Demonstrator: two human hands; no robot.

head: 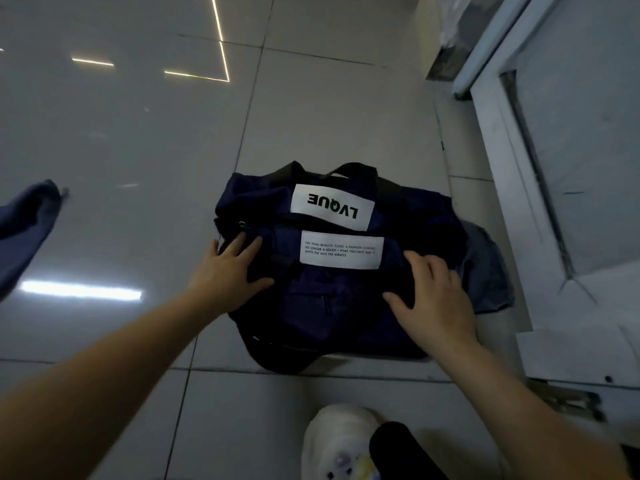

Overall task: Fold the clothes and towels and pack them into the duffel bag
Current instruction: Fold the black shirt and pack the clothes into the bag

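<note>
A navy duffel bag (332,292) with two white labels and black handles lies flat on the tiled floor in the middle of the head view. My left hand (228,268) rests on the bag's left side with its fingers straight and spread. On the bag's right side my right hand (436,299) presses down, fingers slightly bent, holding nothing. A grey-blue cloth (488,275) sticks out from under the bag's right end. Another blue garment (24,233) lies at the far left edge.
Glossy white floor tiles (138,150) stretch to the left and behind the bag. A white door and frame (554,168) stand close on the right. My white shoe (339,445) and a dark trouser leg show at the bottom.
</note>
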